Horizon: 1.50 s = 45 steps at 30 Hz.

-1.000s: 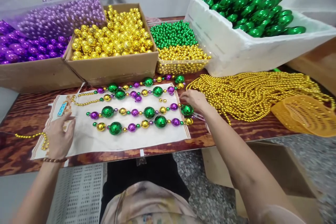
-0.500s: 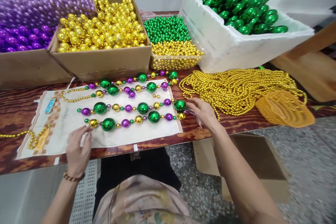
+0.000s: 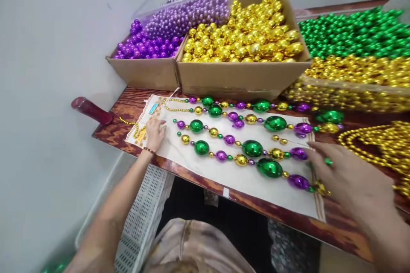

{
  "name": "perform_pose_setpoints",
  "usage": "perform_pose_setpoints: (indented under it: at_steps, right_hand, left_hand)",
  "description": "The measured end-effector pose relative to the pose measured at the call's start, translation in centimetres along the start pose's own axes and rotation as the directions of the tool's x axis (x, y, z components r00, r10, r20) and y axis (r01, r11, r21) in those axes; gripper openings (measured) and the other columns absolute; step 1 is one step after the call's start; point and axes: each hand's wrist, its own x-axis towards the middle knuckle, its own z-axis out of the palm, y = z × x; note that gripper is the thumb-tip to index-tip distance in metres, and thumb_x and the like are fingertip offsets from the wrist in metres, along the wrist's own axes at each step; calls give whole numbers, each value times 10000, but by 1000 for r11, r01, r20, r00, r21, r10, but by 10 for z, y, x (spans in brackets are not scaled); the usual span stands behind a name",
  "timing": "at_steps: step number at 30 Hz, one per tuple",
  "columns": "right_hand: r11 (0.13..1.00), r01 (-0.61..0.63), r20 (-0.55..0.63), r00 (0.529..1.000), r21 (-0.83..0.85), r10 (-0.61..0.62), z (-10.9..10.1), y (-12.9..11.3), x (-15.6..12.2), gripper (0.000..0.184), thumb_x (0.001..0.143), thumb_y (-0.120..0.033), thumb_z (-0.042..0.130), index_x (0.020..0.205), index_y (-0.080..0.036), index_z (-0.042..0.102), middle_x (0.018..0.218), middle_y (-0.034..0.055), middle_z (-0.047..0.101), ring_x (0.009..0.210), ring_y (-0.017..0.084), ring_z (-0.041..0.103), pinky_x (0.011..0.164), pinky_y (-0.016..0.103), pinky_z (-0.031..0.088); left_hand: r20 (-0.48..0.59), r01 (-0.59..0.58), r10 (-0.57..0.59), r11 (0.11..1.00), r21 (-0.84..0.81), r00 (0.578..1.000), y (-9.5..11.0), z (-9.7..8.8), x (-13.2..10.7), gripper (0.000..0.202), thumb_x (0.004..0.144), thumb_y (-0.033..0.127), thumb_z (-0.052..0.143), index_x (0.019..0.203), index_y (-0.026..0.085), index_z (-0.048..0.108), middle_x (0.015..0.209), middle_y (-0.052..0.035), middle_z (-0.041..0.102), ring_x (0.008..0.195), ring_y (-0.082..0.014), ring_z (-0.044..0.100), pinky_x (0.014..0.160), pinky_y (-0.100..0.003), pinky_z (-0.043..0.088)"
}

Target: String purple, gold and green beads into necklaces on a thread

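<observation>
My left hand (image 3: pixel 156 134) lies low over the left end of a white cloth (image 3: pixel 205 181), thumb apart from the fingers. Its fingertips are beside a short gold bead chain (image 3: pixel 138 130); whether they touch it is unclear. Two strands of green, purple and gold beads run across the cloth nearest me, the front one with a large green bead (image 3: pixel 270 167). Behind them, a looped bead necklace (image 3: pixel 276 123) is laid out. My right hand (image 3: pixel 349 175), smeared by motion, covers the right end of a front strand. Green shows between its fingers, but their grip is unclear.
Cardboard boxes of purple beads (image 3: pixel 141 45) and gold beads (image 3: pixel 240 42) stand along the back. Further right is a clear tub (image 3: pixel 352 89) of small green and gold beads. Gold bead chains (image 3: pixel 378 145) are heaped at right. A dark red object (image 3: pixel 92 111) sits at the left table edge.
The view has swung left. My left hand has left the front strand's left end and reached the gold chain at the cloth's left side. My right hand stays around the strands' right end.
</observation>
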Motion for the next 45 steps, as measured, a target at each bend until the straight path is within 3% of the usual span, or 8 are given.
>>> perform_pose_setpoints:
  at_steps: [5, 11, 20, 25, 30, 35, 39, 45]
  right_hand:
    - [965, 45, 197, 980, -258, 7, 23, -97, 49, 364, 939, -492, 423, 1001, -282, 714, 1110, 116, 712, 828, 342, 655, 634, 442, 434]
    - [890, 446, 379, 843, -93, -383, 73, -182, 73, 313, 972, -351, 411, 1016, -239, 700, 1105, 86, 705, 937, 276, 649, 788, 398, 451]
    - [829, 512, 372, 741, 226, -559, 141, -300, 112, 402, 934, -269, 528, 1321, -174, 584, 1348, 121, 575, 1211, 301, 503, 980, 404, 379]
    - [839, 461, 431, 720, 289, -544, 158, -312, 124, 252, 939, -244, 486, 968, -205, 734, 1054, 74, 701, 1022, 258, 581, 876, 347, 396]
    - [847, 440, 446, 720, 299, -532, 160, -307, 124, 359, 918, -192, 484, 1240, -213, 641, 1251, 58, 663, 1093, 219, 588, 883, 307, 394]
    - [849, 474, 478, 704, 235, -525, 159, -316, 117, 265, 965, -275, 475, 1007, -206, 728, 1136, 69, 705, 1118, 251, 585, 895, 338, 351]
    - [874, 461, 487, 735, 151, -472, 157, -317, 115, 289, 956, -233, 455, 927, -175, 737, 1083, 109, 717, 1042, 254, 619, 821, 329, 355]
    - [893, 446, 494, 766, 52, -411, 159, -317, 117, 312, 949, -209, 423, 917, -157, 729, 1064, 154, 715, 1030, 289, 624, 847, 372, 354]
  left_hand:
    - [181, -15, 5, 998, 54, 984, -2, 20, 28, 195, 860, 228, 569, 1030, 212, 664, 1163, -144, 589, 1167, -364, 417, 979, -549, 332]
    - [206, -62, 59, 998, 6, 977, -3, 32, 38, 89, 860, 194, 551, 872, 198, 639, 1126, -129, 583, 1158, -340, 422, 971, -528, 305]
    - [346, -126, 307, 880, -457, 887, -12, -11, 80, 50, 831, 215, 553, 839, 179, 586, 836, -32, 662, 836, -178, 606, 833, -340, 458]
    - [401, -92, 352, 837, -540, 846, -11, -28, 111, 33, 773, 188, 566, 782, 174, 537, 687, 11, 614, 661, -124, 576, 650, -252, 440]
    - [470, -45, 332, 851, -523, 818, -7, -34, 115, 26, 786, 174, 558, 788, 175, 532, 592, 39, 548, 529, -98, 518, 537, -223, 389]
    - [501, -17, 301, 869, -494, 812, -8, -55, 114, 20, 787, 175, 581, 776, 159, 579, 572, 49, 489, 494, -76, 441, 491, -204, 328]
    - [388, -32, 270, 854, -520, 881, -23, -100, 120, 114, 789, 230, 631, 848, 141, 671, 608, 29, 523, 530, -75, 428, 510, -207, 326]
    - [91, 107, -62, 724, -681, 994, -59, -139, 144, 81, 799, 204, 618, 849, 143, 636, 532, 51, 447, 399, -58, 338, 394, -194, 220]
